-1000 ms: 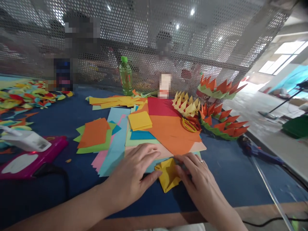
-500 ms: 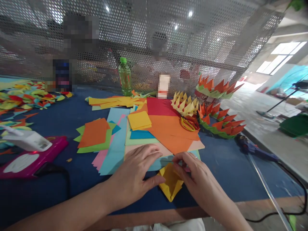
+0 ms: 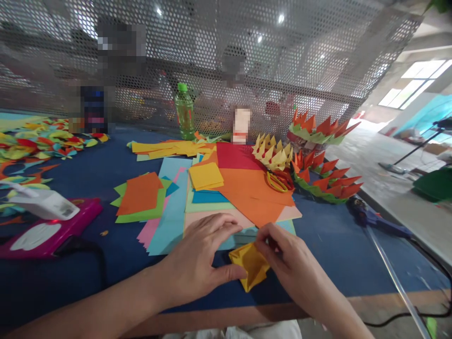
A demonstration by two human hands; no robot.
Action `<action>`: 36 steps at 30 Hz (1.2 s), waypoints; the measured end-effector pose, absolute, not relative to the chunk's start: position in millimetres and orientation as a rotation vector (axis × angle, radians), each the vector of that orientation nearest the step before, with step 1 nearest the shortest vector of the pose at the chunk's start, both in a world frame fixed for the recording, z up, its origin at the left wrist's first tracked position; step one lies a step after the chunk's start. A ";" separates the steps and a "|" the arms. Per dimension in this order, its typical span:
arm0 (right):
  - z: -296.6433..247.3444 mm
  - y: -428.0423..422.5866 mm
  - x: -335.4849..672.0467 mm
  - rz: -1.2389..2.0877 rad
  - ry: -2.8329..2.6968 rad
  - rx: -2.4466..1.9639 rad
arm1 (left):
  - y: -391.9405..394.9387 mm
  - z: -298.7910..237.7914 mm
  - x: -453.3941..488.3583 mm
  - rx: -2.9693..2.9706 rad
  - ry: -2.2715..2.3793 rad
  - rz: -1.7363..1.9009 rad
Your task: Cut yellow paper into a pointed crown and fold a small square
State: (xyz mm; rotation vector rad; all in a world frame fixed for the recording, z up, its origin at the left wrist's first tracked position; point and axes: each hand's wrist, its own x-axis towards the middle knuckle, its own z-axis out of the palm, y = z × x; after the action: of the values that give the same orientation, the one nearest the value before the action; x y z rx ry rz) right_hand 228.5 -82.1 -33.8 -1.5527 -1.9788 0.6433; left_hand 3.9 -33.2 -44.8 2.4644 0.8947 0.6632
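Note:
A folded piece of yellow paper [image 3: 251, 268] lies near the table's front edge, its folds partly raised and showing an inner pocket. My right hand [image 3: 286, 256] pinches its upper right corner between thumb and fingers. From the other side, my left hand [image 3: 201, 256] reaches over with its fingers stretched out and apart, and only its thumb tip touches the paper's left part. Just beyond the hands are sheets of coloured paper, with a large orange sheet [image 3: 254, 190] and a small stack of yellow squares [image 3: 206, 175] on top.
Orange and green squares [image 3: 139, 195] lie left of the sheets. Scissors [image 3: 277, 181] and spiky paper crowns [image 3: 326, 179] sit at the right, beside a glue gun [image 3: 381, 221] with a clear stick. A magenta power strip [image 3: 81, 214], paper scraps [image 3: 52, 136] and a green-capped bottle [image 3: 184, 113] stand farther out.
The yellow paper has turned and tilted slightly, its upper left corner shifting left and its lower tip rising. My right hand stays pinched on its corner; the left hand has barely moved.

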 end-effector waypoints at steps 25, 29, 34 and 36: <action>-54.6 -88.0 233.9 0.048 -2.248 -1.276 | -37.2 -54.1 8.9 2.987 0.626 1.002; -52.4 -87.3 235.2 0.087 -2.279 -1.286 | -35.8 -51.9 9.7 2.901 0.635 0.934; -44.7 -84.6 233.7 0.075 -2.348 -1.270 | -36.6 -54.9 8.8 2.824 0.654 0.942; -42.6 -83.6 232.7 0.075 -2.363 -1.266 | -37.3 -55.4 8.8 2.822 0.660 0.910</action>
State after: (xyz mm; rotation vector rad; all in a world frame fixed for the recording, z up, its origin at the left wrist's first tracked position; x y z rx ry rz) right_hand 232.7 -83.6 -42.6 -1.2665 -2.3634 0.0748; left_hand 8.8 -37.3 -55.4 2.8216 0.6599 0.9097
